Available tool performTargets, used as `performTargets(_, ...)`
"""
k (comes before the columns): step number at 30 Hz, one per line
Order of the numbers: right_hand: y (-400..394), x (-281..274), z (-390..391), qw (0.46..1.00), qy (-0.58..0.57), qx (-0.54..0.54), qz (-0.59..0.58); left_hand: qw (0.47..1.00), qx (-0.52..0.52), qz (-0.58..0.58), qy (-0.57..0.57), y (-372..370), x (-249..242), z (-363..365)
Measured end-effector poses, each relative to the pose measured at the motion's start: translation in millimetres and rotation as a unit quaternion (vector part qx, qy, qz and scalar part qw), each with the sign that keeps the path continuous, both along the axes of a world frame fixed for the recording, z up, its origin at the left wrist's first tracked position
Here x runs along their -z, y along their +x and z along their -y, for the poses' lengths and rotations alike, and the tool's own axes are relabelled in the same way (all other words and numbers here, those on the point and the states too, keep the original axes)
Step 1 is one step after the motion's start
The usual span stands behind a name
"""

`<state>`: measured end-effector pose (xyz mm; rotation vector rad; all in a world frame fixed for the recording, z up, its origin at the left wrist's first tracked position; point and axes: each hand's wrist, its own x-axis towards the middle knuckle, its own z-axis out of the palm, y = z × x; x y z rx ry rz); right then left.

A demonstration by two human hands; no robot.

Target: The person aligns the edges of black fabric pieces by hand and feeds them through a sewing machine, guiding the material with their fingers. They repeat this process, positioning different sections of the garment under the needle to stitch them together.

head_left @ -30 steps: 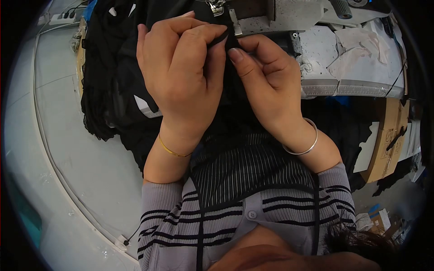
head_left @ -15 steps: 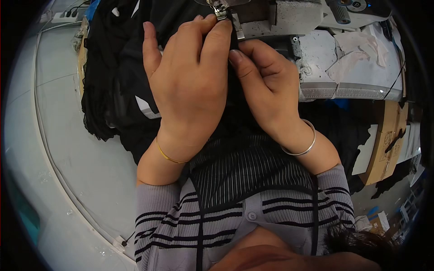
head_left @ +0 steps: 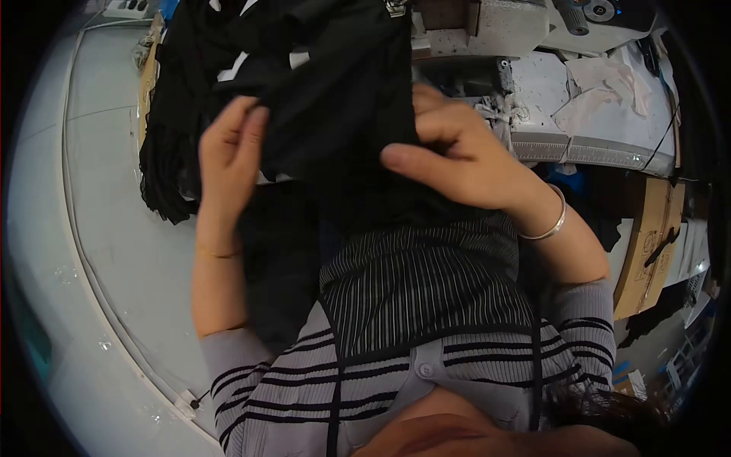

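Black fabric (head_left: 327, 114) is stretched between my two hands, below the metal presser foot (head_left: 395, 7) of a sewing machine. At the fabric's left edge my left hand (head_left: 234, 145) pinches the cloth between thumb and fingers. On the right side, my right hand (head_left: 449, 148) grips the fabric, with the thumb on top and the fingers partly behind it. Both hands are slightly blurred. White patches show on the dark cloth near the top. The fabric's lower part hangs over the striped apron.
The machine body (head_left: 514, 27) is at the upper right, beside a lint-covered white surface with a ruler strip (head_left: 594, 152). A cardboard box (head_left: 651, 244) stands at the right. More black cloth (head_left: 164, 167) hangs at the table's left edge, near a cable on the floor.
Both hands have come away from the presser foot. The left moved left and down, the right slightly down and right, and the black fabric is now spread between them.
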<state>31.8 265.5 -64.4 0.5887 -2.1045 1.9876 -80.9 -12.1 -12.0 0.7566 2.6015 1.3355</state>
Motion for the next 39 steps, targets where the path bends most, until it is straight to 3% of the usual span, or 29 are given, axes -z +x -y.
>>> performTargets(1, -4, -10, 21, 0.996, -0.051, -0.061, 0.042, 0.998, -0.03, -0.048, 0.014, -4, -29, -1)
performTargets(3, -21, -30, 64, 0.983, -0.088, -0.142, 0.082, 0.957, 0.027, -0.29, -0.009, -23, -83, -14)
performTargets(4, -38, -67, 73, 0.959, 0.002, -0.191, 0.21, 0.909, 0.1, -0.402, -0.048, -37, -113, -25)
performTargets(6, -52, -95, 91, 0.91, 0.097, -0.228, 0.331, 0.842, 0.156, -0.508, -0.093, -44, -130, -34)
performTargets(7, -41, -79, 109, 0.97, 0.008, -0.144, 0.195, 0.802, 0.18, -0.559, -0.108, -48, -139, -38)
performTargets(8, -27, -52, 121, 0.99, -0.005, -0.093, 0.106, 0.792, 0.163, -0.574, -0.127, -46, -124, -37)
performTargets(10, 3, 4, 143, 0.996, -0.006, 0.042, -0.073, 0.808, 0.122, -0.545, -0.187, -48, -87, -24)
performTargets(13, 42, 20, 90, 0.962, 0.055, -0.139, 0.228, 0.804, 0.059, -0.559, -0.191, -57, -35, -20)
performTargets(14, 46, 20, 79, 0.961, 0.057, -0.142, 0.231, 0.814, 0.047, -0.553, -0.171, -56, -23, -22)
performTargets(16, 45, 17, 65, 0.972, -0.1, -0.001, 0.213, 0.827, 0.035, -0.543, -0.14, -48, -6, -28)
performTargets(19, 27, -6, 55, 0.927, -0.285, 0.099, 0.222, 0.839, 0.049, -0.527, -0.123, -41, 5, -34)
performTargets(21, 13, 2, 49, 0.922, -0.298, 0.112, 0.219, 0.902, 0.041, -0.428, -0.036, -38, 6, -39)
performTargets(23, 7, 5, 47, 0.916, -0.312, 0.124, 0.22, 0.891, 0.065, -0.449, 0.023, -30, 12, -37)
performTargets(24, 5, 0, 45, 0.921, -0.295, 0.144, 0.209, 0.878, 0.087, -0.464, 0.085, -22, 16, -36)
performTargets(26, 4, -5, 41, 0.924, -0.279, 0.168, 0.2, 0.902, 0.095, -0.409, 0.103, -6, 20, -39)
performTargets(28, 3, -6, 36, 0.938, -0.24, 0.177, 0.179, 0.918, 0.033, -0.391, -0.061, -4, 20, -42)
performTargets(32, 16, -7, 33, 0.935, -0.233, 0.203, 0.176, 0.939, 0.036, -0.343, 0.003, -10, 8, -35)
performTargets(35, 21, -21, 20, 0.952, -0.142, 0.234, 0.135, 0.955, 0.019, -0.288, 0.065, 5, -12, -45)
performTargets(37, 16, -30, 23, 0.965, 0.011, 0.255, 0.065, 0.937, 0.019, -0.328, 0.116, 16, -30, -69)
performTargets(39, 8, -29, 31, 0.954, 0.132, 0.266, 0.03, 0.919, 0.188, -0.337, 0.079, 47, -48, -92)
